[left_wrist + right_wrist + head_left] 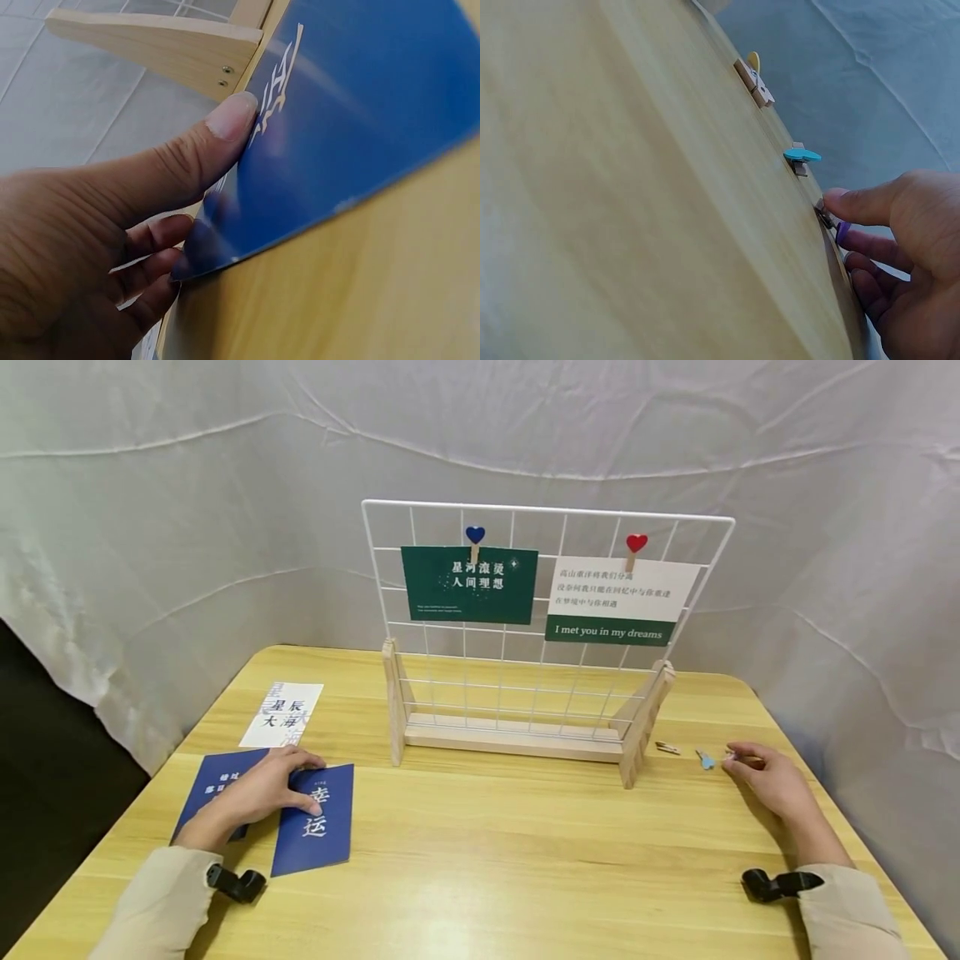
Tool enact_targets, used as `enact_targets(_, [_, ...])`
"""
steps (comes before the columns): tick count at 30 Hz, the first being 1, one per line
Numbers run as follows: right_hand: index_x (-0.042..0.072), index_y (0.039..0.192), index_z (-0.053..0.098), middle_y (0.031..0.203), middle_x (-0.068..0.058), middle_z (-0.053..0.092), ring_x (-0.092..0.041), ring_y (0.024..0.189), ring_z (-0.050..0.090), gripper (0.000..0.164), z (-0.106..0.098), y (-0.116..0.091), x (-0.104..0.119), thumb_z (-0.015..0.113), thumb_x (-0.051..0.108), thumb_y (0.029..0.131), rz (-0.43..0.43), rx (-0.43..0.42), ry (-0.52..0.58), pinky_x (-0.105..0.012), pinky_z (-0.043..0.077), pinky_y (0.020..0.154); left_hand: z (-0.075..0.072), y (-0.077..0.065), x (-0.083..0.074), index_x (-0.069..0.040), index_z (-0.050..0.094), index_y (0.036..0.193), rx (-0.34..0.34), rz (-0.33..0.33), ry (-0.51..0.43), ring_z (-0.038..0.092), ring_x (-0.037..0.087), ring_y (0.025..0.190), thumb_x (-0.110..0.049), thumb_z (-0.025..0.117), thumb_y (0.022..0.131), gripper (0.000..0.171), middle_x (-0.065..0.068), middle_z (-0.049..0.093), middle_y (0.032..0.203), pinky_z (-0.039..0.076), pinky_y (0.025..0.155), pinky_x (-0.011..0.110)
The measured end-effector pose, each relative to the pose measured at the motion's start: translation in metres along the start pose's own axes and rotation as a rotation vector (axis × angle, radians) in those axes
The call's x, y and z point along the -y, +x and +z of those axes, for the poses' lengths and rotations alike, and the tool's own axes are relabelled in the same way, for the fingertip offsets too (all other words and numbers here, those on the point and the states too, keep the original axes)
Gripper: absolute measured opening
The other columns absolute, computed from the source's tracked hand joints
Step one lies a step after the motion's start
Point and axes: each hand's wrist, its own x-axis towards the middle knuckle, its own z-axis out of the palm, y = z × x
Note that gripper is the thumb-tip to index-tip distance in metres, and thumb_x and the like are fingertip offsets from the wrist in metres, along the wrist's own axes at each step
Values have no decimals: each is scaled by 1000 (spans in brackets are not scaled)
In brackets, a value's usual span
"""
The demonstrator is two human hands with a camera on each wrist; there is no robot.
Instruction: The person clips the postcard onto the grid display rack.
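Note:
At the left of the head view my left hand holds a blue card with white characters. In the left wrist view the thumb lies over the blue card and the other fingers curl at its edge. My right hand, by the table's right side, pinches a small clothespin with a purple piece between thumb and forefinger. Beside it lie a clothespin with a light-blue piece and another clothespin, whose yellow piece shows in the right wrist view.
A white wire grid on a wooden stand stands mid-table. A blue heart clothespin holds a green card; a red heart clothespin holds a white-and-green card. Another blue card and a white card lie left.

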Motion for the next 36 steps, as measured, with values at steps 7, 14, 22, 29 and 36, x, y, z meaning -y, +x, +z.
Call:
enact_targets(7, [-5,137,50,123,-36,54,-53,107,51,53,3,-3,-3,53,35,102,26,-17,21,-60,43,81,3,1,-1,-2,63,111,5,17,-14,51,33,106,-46,87,64,69,12,59,111,42,92,53])
enact_targets(14, [-8,132,52,108,-25,61,-36,93,57,51,4,-6,-3,59,31,99,-5,-53,-12,-41,44,72,5,3,-3,1,59,116,21,-13,-67,55,35,107,-43,89,65,73,14,61,113,44,94,54])
enact_targets(22, [-6,121,60,105,-25,62,-39,93,57,49,1,-7,-3,60,37,98,35,-20,-25,-48,45,73,7,4,-4,-2,61,122,6,-1,-84,54,37,112,-45,87,67,75,15,60,122,43,96,56])
enact_targets(29, [-5,113,62,104,-23,64,-38,93,57,43,-4,-9,4,63,35,96,71,1,-11,-45,44,74,7,4,-3,-6,65,117,-8,36,-80,53,39,117,-42,86,70,63,14,62,122,40,99,57])
enact_targets(36, [-4,113,64,116,-34,59,-53,106,51,36,-8,-9,10,51,28,103,59,-6,-62,-60,42,83,5,0,-6,-2,63,125,-13,80,-45,51,43,122,-31,81,79,58,20,61,127,39,100,59])
